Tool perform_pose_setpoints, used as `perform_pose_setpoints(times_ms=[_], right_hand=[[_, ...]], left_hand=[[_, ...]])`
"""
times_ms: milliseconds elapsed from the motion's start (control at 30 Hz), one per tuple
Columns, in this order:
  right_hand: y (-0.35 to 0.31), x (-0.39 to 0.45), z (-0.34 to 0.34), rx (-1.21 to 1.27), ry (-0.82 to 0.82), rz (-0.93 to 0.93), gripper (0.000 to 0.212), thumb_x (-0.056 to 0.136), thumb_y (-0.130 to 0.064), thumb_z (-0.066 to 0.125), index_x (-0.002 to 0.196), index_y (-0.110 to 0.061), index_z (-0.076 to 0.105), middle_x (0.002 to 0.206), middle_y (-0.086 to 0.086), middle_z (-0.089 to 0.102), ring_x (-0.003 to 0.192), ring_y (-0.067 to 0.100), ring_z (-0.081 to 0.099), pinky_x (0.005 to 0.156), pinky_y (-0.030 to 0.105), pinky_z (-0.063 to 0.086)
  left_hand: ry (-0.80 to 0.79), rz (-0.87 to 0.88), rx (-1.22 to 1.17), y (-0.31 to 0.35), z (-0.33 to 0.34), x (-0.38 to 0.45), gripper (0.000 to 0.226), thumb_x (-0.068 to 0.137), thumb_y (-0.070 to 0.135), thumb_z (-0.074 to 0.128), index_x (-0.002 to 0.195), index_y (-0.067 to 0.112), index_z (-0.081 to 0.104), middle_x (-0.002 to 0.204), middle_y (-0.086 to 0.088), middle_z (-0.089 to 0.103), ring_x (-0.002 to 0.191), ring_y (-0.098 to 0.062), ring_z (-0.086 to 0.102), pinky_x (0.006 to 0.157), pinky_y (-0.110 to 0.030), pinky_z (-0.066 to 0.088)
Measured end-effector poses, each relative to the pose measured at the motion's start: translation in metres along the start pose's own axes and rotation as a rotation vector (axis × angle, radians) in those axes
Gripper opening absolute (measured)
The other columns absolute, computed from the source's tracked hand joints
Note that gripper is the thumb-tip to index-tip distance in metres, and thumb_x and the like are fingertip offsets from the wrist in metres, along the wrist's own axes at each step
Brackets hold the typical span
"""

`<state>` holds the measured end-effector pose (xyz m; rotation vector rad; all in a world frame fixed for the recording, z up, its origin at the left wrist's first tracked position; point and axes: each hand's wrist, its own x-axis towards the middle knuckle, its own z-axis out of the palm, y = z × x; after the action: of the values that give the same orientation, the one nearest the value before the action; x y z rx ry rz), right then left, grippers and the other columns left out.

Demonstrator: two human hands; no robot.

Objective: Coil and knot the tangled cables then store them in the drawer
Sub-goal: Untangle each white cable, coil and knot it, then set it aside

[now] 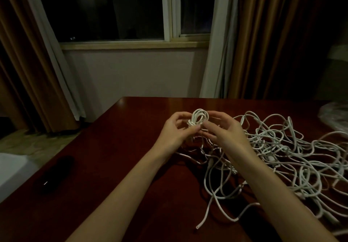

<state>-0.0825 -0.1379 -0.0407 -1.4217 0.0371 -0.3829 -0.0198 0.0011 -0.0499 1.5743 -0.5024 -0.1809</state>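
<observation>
A small coil of white cable (200,118) is held above the dark red wooden table (131,147), between both hands. My left hand (174,130) grips the coil from the left, thumb across its lower part. My right hand (224,128) holds it from the right with curled fingers. A large tangle of white cables (286,153) spreads over the table to the right, under and beyond my right forearm. One loose cable end (199,225) lies near the front. No drawer is in view.
A dark oblong object (56,174) lies on the table's left part near its edge. A clear plastic bag (335,117) sits at the far right. Behind the table are a wall, a window (120,10) and brown curtains.
</observation>
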Motion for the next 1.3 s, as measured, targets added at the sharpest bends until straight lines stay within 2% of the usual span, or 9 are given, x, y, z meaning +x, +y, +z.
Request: perform_pose_setpoints(times_ms=[100, 200, 400, 600, 700, 867, 1000, 1100, 1300], right_hand=[[0.004, -0.002, 0.002, -0.095, 0.026, -0.026, 0.027, 0.088, -0.014, 0.066, 0.115, -0.015, 0.058, 0.112, 0.003, 0.064, 0.100, 0.015, 0.067, 0.074, 0.020, 0.057], [0.007, -0.007, 0.005, -0.247, 0.062, -0.168, 0.029, 0.088, -0.016, 0.068, 0.112, -0.019, 0.053, 0.109, -0.003, 0.062, 0.098, 0.006, 0.064, 0.067, 0.014, 0.054], [0.012, -0.012, 0.013, -0.640, 0.025, -0.508, 0.021, 0.087, -0.014, 0.068, 0.099, -0.030, 0.061, 0.097, -0.013, 0.061, 0.095, -0.007, 0.057, 0.076, 0.006, 0.046], [0.011, -0.011, 0.013, -0.733, 0.029, -0.537, 0.009, 0.083, -0.019, 0.072, 0.092, -0.019, 0.071, 0.087, -0.014, 0.065, 0.083, -0.002, 0.062, 0.075, 0.013, 0.050], [0.010, -0.014, 0.021, -0.761, -0.010, -0.540, 0.010, 0.083, -0.020, 0.072, 0.093, -0.019, 0.072, 0.082, -0.019, 0.063, 0.079, -0.006, 0.062, 0.072, 0.007, 0.048], [0.006, -0.022, 0.043, -0.747, -0.127, -0.536, 0.012, 0.082, -0.019, 0.073, 0.094, -0.020, 0.072, 0.079, -0.020, 0.064, 0.081, -0.012, 0.062, 0.069, 0.004, 0.046], [0.008, -0.028, 0.072, -0.748, -0.206, -0.520, 0.015, 0.084, -0.023, 0.072, 0.097, -0.017, 0.074, 0.082, -0.016, 0.068, 0.077, -0.007, 0.064, 0.075, 0.012, 0.052], [0.015, -0.032, 0.105, -0.772, -0.269, -0.491, 0.018, 0.087, -0.023, 0.070, 0.103, -0.015, 0.073, 0.092, -0.008, 0.072, 0.081, -0.001, 0.064, 0.073, 0.012, 0.051], [0.035, -0.046, 0.180, -0.774, -0.422, -0.385, 0.014, 0.089, -0.023, 0.067, 0.101, -0.015, 0.069, 0.097, -0.004, 0.069, 0.086, 0.007, 0.064, 0.076, 0.023, 0.055]], left_hand=[[0.034, 0.036, -0.014, 0.003, 0.001, -0.001, 0.035, 0.083, 0.009, 0.072, 0.116, 0.006, 0.060, 0.109, -0.006, 0.068, 0.089, -0.014, 0.072, 0.073, -0.025, 0.058], [0.082, 0.028, -0.035, 0.004, 0.001, -0.001, 0.034, 0.081, 0.013, 0.075, 0.113, 0.005, 0.065, 0.109, -0.010, 0.070, 0.089, -0.018, 0.072, 0.076, -0.029, 0.059], [0.138, 0.018, -0.049, 0.004, -0.003, -0.012, 0.047, 0.071, 0.028, 0.081, 0.111, 0.011, 0.065, 0.105, -0.006, 0.072, 0.095, -0.017, 0.071, 0.082, -0.032, 0.059], [0.033, 0.038, -0.046, 0.005, -0.033, -0.032, 0.020, 0.087, 0.003, 0.065, 0.104, 0.013, 0.067, 0.100, -0.004, 0.074, 0.091, -0.014, 0.072, 0.074, -0.022, 0.055], [0.043, 0.120, 0.076, 0.007, -0.047, -0.042, 0.019, 0.087, 0.000, 0.066, 0.103, 0.008, 0.071, 0.098, -0.004, 0.075, 0.091, -0.014, 0.072, 0.074, -0.019, 0.054], [0.121, 0.269, 0.436, 0.013, -0.078, -0.057, 0.010, 0.083, 0.015, 0.074, 0.092, 0.017, 0.075, 0.091, 0.008, 0.074, 0.090, -0.003, 0.069, 0.083, -0.019, 0.052], [0.121, 0.373, 0.660, 0.026, -0.109, -0.074, 0.011, 0.081, 0.018, 0.076, 0.091, 0.020, 0.075, 0.089, 0.013, 0.073, 0.087, 0.003, 0.068, 0.082, -0.016, 0.052], [0.117, 0.315, 0.728, 0.033, -0.138, -0.090, 0.015, 0.079, 0.017, 0.078, 0.094, 0.018, 0.074, 0.087, 0.011, 0.074, 0.084, 0.002, 0.070, 0.081, -0.018, 0.054], [0.101, 0.168, 1.044, 0.040, -0.201, -0.125, 0.011, 0.079, 0.021, 0.078, 0.090, 0.022, 0.077, 0.083, 0.014, 0.073, 0.081, 0.006, 0.066, 0.073, -0.007, 0.046]])
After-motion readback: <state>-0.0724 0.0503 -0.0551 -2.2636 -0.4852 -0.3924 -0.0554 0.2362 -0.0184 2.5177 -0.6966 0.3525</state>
